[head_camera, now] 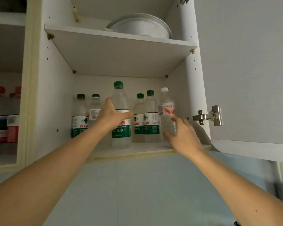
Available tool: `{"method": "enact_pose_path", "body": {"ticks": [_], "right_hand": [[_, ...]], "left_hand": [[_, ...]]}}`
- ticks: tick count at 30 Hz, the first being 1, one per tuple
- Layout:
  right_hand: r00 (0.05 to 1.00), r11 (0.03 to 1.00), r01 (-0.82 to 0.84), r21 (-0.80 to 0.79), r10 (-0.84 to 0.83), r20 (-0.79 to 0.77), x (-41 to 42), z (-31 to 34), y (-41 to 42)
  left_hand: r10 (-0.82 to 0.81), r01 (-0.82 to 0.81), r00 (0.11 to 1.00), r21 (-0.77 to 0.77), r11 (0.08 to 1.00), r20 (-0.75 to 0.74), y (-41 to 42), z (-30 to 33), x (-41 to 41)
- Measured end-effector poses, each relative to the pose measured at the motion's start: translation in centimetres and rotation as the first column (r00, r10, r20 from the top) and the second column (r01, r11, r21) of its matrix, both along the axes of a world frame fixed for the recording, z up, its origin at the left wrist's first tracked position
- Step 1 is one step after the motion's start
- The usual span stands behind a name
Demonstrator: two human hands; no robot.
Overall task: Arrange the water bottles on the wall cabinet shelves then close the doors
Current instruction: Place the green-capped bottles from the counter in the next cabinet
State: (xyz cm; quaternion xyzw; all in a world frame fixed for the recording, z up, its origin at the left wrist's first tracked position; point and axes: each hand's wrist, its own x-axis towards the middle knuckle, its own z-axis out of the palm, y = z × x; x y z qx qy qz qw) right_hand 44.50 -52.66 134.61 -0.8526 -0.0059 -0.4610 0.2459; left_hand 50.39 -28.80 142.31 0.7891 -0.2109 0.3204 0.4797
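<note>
Placing bottles on the lower shelf [137,150] is the step in hand. The left hand [112,115] grasps a tall bottle [121,115] with a green cap, fingers curled round its middle, its base on or just above the shelf near the front edge. The right hand [180,132] grasps a white-capped bottle [167,110] at its lower part, just beside the cabinet's right wall. Between the two hands, further back, stand two green-capped bottles [145,118]; behind the left hand and to its left stand two more [82,115].

The next move, I judge, calls for pushing both held bottles back into line with the row, keeping them upright, and then releasing them. After this, the open door [245,70], to the right of the right hand, needs to be swung closed. A push that is too quick could knock the back bottles over.

The green labels carry red Chinese characters, partly covered: "农夫" on the far left bottle, "山泉" on others, and "用纯净水" in white on the tall bottle. The white-capped bottle has a red and white label; its writing is too small to read with certainty.
</note>
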Motion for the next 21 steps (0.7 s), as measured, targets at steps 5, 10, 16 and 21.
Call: {"method": "enact_pose_path", "body": {"ticks": [5, 10, 16, 21], "right_hand": [[0.999, 1.0, 0.004, 0.016, -0.003, -0.046, -0.2, 0.3, 0.3], [0.996, 0.998, -0.019, 0.056, 0.024, -0.087, -0.4, 0.7, 0.5], [0.98, 0.982, -0.118, 0.147, 0.139, -0.141, 0.0, 2.6, 0.2], [0.985, 0.981, -0.132, 0.14, 0.145, -0.09, 1.2, 4.7, 0.3]], "left_hand": [[0.21, -0.209, 0.977, -0.021, 0.978, 0.049, 4.0, -0.3, 0.4], [0.404, -0.405, 0.914, 0.038, 0.913, 0.037, 5.4, -0.4, 0.4], [0.652, -0.746, 0.607, 0.043, 0.664, 0.455, 3.6, -0.5, -0.2], [0.336, -0.683, 0.517, 0.144, 0.716, 0.787, -0.9, 0.5, -0.2]]}}
